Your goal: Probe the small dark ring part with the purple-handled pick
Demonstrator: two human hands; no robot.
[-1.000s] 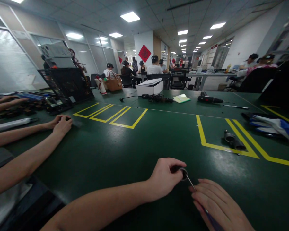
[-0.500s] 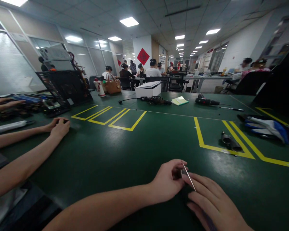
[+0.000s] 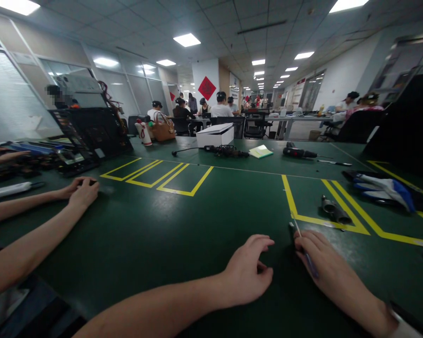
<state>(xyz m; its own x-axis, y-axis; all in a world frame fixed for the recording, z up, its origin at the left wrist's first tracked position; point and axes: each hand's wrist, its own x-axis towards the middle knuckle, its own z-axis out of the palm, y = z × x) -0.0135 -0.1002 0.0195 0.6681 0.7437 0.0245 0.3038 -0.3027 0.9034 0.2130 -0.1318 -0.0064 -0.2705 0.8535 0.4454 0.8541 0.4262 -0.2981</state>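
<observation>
My right hand [image 3: 319,256] is closed around a slim screwdriver [image 3: 311,265], low over the green table. Its thin metal shaft points away from me, and part of a purplish handle shows below my fingers. Just left of the shaft, a small dark piece with a pale tip [image 3: 291,227] shows by my fingertips; most of it is hidden, and I cannot tell whether I grip it too. My left hand [image 3: 248,272] is empty, its fingers curved and apart, a short way left of the right one.
Ahead on the right are dark metal cylinders [image 3: 335,210], gloves [image 3: 386,188] and a power tool [image 3: 299,152]. Beyond the yellow tape lie a corded tool [image 3: 229,150], sticky notes [image 3: 261,151] and a white box [image 3: 215,135]. A co-worker's hands [image 3: 81,192] rest at the left.
My hands have moved apart. The right one has shifted forward with the screwdriver, whose tip was at my left fingers; the left hand has opened.
</observation>
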